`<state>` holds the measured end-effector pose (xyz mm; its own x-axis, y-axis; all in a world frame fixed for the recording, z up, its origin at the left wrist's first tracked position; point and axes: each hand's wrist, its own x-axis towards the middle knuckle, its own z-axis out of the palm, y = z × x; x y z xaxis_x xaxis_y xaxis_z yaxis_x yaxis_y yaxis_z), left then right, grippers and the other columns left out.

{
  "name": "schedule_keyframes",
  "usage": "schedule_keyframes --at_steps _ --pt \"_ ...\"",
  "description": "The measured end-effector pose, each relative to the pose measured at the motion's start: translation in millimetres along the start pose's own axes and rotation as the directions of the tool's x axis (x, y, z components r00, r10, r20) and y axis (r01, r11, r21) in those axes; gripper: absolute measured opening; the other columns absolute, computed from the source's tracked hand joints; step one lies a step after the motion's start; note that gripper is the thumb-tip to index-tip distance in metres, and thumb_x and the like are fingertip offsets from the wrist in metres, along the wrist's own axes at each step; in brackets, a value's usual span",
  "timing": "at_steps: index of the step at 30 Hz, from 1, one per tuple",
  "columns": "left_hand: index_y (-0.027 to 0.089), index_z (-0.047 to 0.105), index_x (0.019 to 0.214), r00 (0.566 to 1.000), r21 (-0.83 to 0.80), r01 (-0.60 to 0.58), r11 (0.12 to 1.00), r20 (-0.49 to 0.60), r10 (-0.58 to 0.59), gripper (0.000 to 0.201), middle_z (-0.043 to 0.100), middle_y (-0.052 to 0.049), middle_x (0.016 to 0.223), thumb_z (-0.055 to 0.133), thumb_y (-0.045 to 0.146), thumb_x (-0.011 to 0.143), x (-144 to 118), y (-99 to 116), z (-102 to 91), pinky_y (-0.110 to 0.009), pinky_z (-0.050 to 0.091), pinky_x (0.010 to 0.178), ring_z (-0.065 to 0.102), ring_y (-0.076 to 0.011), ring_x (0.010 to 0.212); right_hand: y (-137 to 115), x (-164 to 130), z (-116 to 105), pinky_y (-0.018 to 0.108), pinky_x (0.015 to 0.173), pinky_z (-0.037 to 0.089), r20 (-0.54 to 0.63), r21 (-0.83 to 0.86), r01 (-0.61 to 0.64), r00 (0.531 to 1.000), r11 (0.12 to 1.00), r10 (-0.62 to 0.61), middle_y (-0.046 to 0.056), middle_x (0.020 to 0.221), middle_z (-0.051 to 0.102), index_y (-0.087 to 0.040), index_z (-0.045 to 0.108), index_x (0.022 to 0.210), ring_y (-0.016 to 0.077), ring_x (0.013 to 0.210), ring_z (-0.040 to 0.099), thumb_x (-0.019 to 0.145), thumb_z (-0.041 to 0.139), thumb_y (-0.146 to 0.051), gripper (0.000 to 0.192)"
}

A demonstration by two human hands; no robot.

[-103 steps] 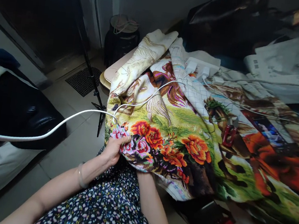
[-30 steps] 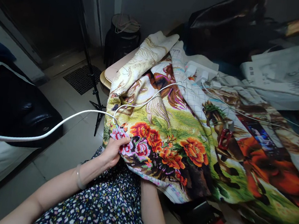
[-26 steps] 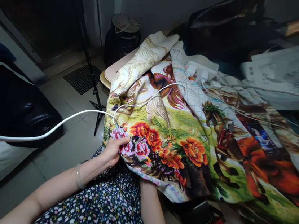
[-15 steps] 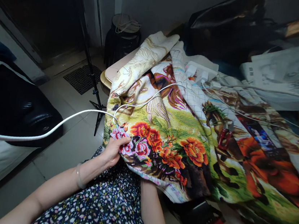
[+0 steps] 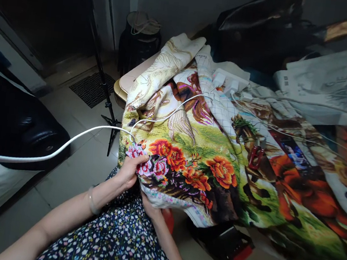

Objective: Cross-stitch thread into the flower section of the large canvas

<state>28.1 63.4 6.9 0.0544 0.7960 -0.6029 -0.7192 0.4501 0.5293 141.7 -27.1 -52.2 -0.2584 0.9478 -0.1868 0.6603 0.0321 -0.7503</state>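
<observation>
My left hand has the near left corner of the flowery cloth pinched, thumb on top, fingers out of sight underneath. Right hand is tucked at the bottom edge; its fingertips are hidden, so I can't tell what they've got. The cloth is bunched over the table and hangs toward my lap.

My worry is the white cord: it crosses right by my left hand and loops over the cloth, so a tug could snag it or pull at the power strip. Dragging the fabric might also shift the red-handled cutters or the phone off to the right. A tripod stands beyond the left edge, probably easy to bump.
</observation>
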Motion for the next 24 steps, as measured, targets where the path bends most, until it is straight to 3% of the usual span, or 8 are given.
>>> schedule_keyframes --at_steps 2,5,8,11,14,17,21,24 --pt "0.01 0.068 0.105 1.0 0.005 0.007 1.0 -0.003 -0.007 0.059 0.075 -0.011 0.089 0.084 0.015 0.049 2 0 -0.9 -0.044 0.051 0.092 0.07 -0.0278 0.086 -7 -11 -2 0.043 0.104 0.043 0.202 0.07 0.08 0.975 0.994 -0.093 0.009 0.132 0.054 -0.024 0.048 0.135 0.0246 0.123 0.05 0.091 0.054 -0.026 0.044" --pt "0.01 0.068 0.104 1.0 0.019 0.002 1.0 -0.016 -0.002 0.059 0.076 -0.01 0.085 0.085 0.015 0.048 3 -1 -2.4 -0.042 0.052 0.091 0.071 -0.0268 0.083 -25 -21 -24 0.031 0.095 0.049 0.429 0.311 0.216 0.837 0.926 -0.339 0.005 0.121 0.063 -0.026 0.055 0.13 0.0189 0.11 0.061 0.092 0.05 -0.024 0.038" --pt "0.01 0.069 0.099 1.0 0.03 -0.009 1.0 0.002 0.008 0.053 0.075 -0.008 0.083 0.085 0.015 0.048 2 0 -2.2 -0.04 0.053 0.088 0.071 -0.0247 0.079 -40 -8 -57 0.026 0.07 0.053 0.005 0.38 0.275 0.954 0.883 -0.299 0.001 0.081 0.07 -0.023 0.068 0.107 0.0133 0.067 0.064 0.095 0.045 -0.022 0.025" --pt "0.011 0.07 0.088 1.0 0.038 -0.012 0.999 0.015 0.011 0.042 0.075 -0.007 0.076 0.084 0.015 0.048 0 2 -0.8 -0.038 0.054 0.084 0.07 -0.0227 0.073 -44 28 -77 0.032 0.075 0.05 -0.489 0.153 0.321 0.847 0.935 -0.21 0.006 0.087 0.066 -0.021 0.069 0.1 0.0175 0.079 0.061 0.091 0.054 -0.023 0.018" --pt "0.012 0.07 0.083 1.0 0.03 -0.024 0.999 0.011 0.023 0.039 0.073 -0.005 0.068 0.085 0.015 0.047 -2 4 -0.4 -0.038 0.053 0.086 0.07 -0.0233 0.076 -43 60 -75 0.034 0.078 0.048 -0.485 0.046 0.319 0.835 0.947 -0.258 0.007 0.085 0.062 -0.02 0.069 0.09 0.0197 0.083 0.058 0.09 0.054 -0.025 0.016" --pt "0.012 0.071 0.091 0.999 0.025 -0.02 0.999 0.03 0.02 0.047 0.074 -0.007 0.075 0.086 0.016 0.047 -1 4 -1.8 -0.04 0.051 0.09 0.07 -0.0251 0.082 -43 71 -68 0.032 0.072 0.048 -0.519 0.226 0.319 0.839 0.92 -0.163 0.006 0.082 0.061 -0.02 0.06 0.082 0.0181 0.078 0.057 0.091 0.053 -0.032 0.016" --pt "0.011 0.069 0.1 0.999 0.026 -0.015 1.0 0.043 0.014 0.055 0.075 -0.011 0.091 0.086 0.015 0.047 1 2 -4.3 -0.043 0.05 0.093 0.07 -0.0282 0.09 -44 64 -84 0.021 0.042 0.036 -0.447 0.749 0.294 0.886 0.594 0.125 -0.006 0.062 0.048 -0.025 0.04 0.085 0.0096 0.042 0.041 0.093 0.046 -0.046 0.023" --pt "0.012 0.068 0.103 0.999 0.015 -0.019 1.0 0.04 0.018 0.058 0.075 -0.011 0.096 0.086 0.015 0.048 2 -1 -4.9 -0.043 0.05 0.094 0.069 -0.0286 0.092 -44 58 -108 0.019 0.039 0.029 -0.443 0.839 0.334 0.878 0.431 0.183 -0.011 0.053 0.024 -0.026 0.036 0.08 0.0079 0.036 0.023 0.09 0.052 -0.048 0.029"
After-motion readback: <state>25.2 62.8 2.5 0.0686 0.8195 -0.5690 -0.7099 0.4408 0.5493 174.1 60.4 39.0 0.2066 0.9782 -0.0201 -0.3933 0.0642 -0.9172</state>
